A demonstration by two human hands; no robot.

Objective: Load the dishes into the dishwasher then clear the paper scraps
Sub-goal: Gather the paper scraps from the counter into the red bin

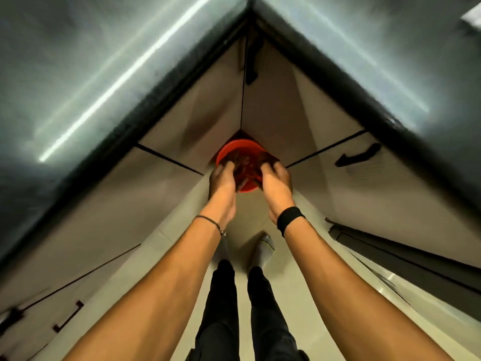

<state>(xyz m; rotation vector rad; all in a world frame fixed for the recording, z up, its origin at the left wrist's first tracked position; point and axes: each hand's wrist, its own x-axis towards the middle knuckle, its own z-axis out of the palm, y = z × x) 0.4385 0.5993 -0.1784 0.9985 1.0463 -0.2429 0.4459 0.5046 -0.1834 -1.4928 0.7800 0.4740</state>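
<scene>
A: Both arms reach straight down into the corner where the two cabinet runs meet, and on the floor there sits a red bin, tucked right into the angle.

B: The left hand and the right hand hang over its near rim, side by side, fingers bent down into the mouth. I'd say that is a drop position: hands low and inside the rim so nothing flutters out.

A: So the paper scraps are going in?

B: That is my read, but I can't confirm it. The fingers are curled, yet blur and shadow hide whether they pinch anything or have let go.

A: And inside the bin?

B: Dark, reddish, mottled. It could be scraps or only shade, so I can't tell which.

A: Any dishes, any dishwasher?

B: Neither is in shot. The dark countertop fills both upper sides, smeared by motion. A black handle shows on the right-hand cabinets, and the bin's far side is cut off by the corner.
</scene>
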